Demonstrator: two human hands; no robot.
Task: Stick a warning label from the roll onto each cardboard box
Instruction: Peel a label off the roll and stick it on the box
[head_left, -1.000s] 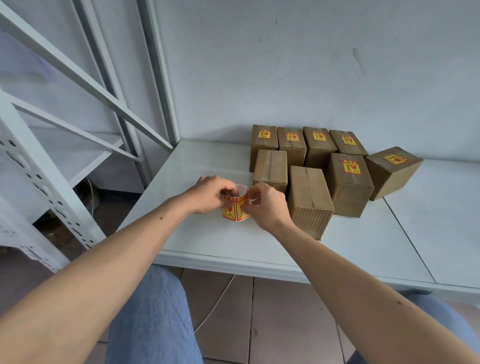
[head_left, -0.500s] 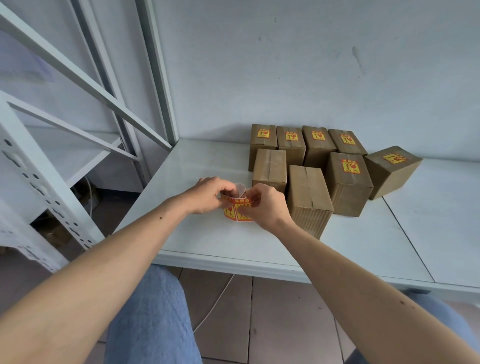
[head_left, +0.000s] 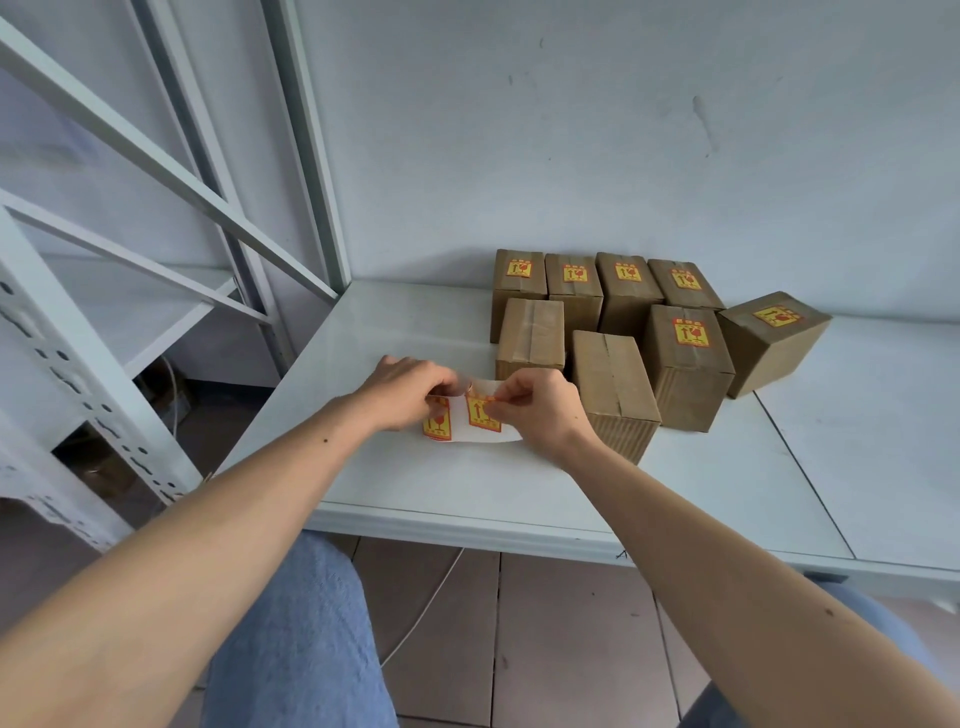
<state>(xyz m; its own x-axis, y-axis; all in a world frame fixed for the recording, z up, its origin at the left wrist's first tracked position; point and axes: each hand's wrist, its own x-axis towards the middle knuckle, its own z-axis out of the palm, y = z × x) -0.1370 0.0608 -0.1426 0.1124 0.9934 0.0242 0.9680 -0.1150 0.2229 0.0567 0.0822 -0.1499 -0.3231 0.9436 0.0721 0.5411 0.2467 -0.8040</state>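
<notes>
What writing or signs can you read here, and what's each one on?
No words are legible.
Warning labels on six cardboard boxes: yellow with red arrow and glass symbols, text too blurred.
Label strip gripped by the left hand and right hand: same symbols, text unreadable.

Yellow-red label roll (head_left: 470, 418) unrolled before eight brown boxes (head_left: 613, 384), six labelled

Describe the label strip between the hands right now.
The label strip is glossy white backing paper, unrolled and curving just above the white table. It carries yellow labels with red borders and arrows. The left hand holds its rolled end; the right hand pinches the top corner of one label.
</notes>
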